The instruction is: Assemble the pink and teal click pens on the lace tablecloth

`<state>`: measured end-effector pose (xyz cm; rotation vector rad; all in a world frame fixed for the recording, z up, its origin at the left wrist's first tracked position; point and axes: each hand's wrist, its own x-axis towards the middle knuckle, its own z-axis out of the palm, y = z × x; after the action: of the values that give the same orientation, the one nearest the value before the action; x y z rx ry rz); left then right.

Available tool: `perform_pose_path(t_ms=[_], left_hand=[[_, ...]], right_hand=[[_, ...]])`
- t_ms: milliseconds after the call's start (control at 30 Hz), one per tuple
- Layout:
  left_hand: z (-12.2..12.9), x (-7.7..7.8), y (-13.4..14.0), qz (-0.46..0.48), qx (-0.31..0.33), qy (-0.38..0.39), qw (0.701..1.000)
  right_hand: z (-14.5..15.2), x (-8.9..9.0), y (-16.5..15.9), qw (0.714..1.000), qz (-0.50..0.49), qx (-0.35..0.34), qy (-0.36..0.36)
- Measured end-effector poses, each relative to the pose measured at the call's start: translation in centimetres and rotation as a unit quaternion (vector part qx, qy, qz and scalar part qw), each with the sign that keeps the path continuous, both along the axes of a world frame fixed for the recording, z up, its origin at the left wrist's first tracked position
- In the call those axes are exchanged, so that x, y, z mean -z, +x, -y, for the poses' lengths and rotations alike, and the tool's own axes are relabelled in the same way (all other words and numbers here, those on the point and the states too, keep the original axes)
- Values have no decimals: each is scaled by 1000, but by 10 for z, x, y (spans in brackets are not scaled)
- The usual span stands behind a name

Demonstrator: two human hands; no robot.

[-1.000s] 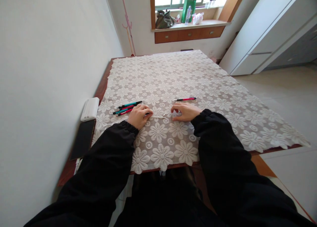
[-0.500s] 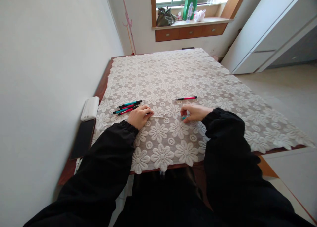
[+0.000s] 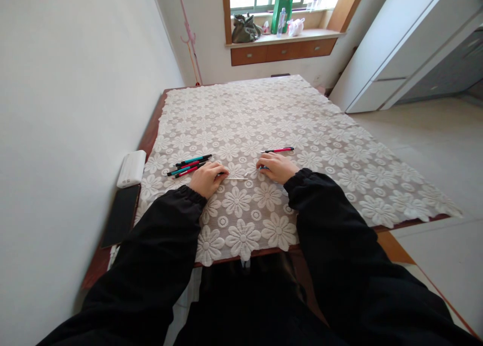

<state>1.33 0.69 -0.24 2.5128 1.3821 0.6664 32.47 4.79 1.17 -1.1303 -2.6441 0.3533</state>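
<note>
My left hand [image 3: 209, 179] is closed, thumb and fingertips pinching the end of a thin white pen refill [image 3: 238, 179]. The refill points right, just above the tablecloth. To its right, my right hand [image 3: 278, 167] has its fingers curled round a small teal pen part [image 3: 264, 167], most of it hidden by the fingers. A red and black pen [image 3: 279, 150] lies right behind my right hand. Beyond my left hand is a loose pile of several teal, red and black pens [image 3: 190, 164].
A white lace tablecloth [image 3: 241, 237] covers the table. At its left edge are a white power bank [image 3: 131, 168] and a dark flat phone-like slab [image 3: 121, 215], close to the wall. Bags and a bottle [image 3: 281, 22] stand on the windowsill.
My right hand has moved left, closer to the refill, and turned so its back faces up over the teal part. My left hand keeps its pinch. The view has shifted slightly.
</note>
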Motion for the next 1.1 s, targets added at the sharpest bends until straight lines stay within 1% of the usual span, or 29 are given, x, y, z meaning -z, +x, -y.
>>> perform_pose_path(t_ms=[100, 233, 333, 400, 567, 833, 1000, 1100], left_hand=[[-2, 1, 1, -3, 1, 5, 1000], [-2, 0, 2, -13, -6, 9, 1000], [-1, -1, 3, -22, -9, 10, 1000], [0, -2, 4, -26, -12, 13, 999], [1, -3, 4, -27, -16, 15, 999], [2, -3, 4, -15, -37, 21, 999], [3, -3, 4, -8, -51, 23, 998], [2, -3, 4, -6, -49, 19, 999]], right_hand=[[4, 1, -6, 999, -41, -12, 26], [13, 4, -18, 992, -101, -59, 56], [17, 11, -27, 988, -93, -105, 59], [17, 15, -30, 988, -81, -117, 53], [16, 19, -32, 990, -76, -106, 44], [21, 12, -36, 992, -88, -86, 32], [19, 11, -35, 991, -83, -98, 26], [17, 13, -34, 990, -78, -106, 41]])
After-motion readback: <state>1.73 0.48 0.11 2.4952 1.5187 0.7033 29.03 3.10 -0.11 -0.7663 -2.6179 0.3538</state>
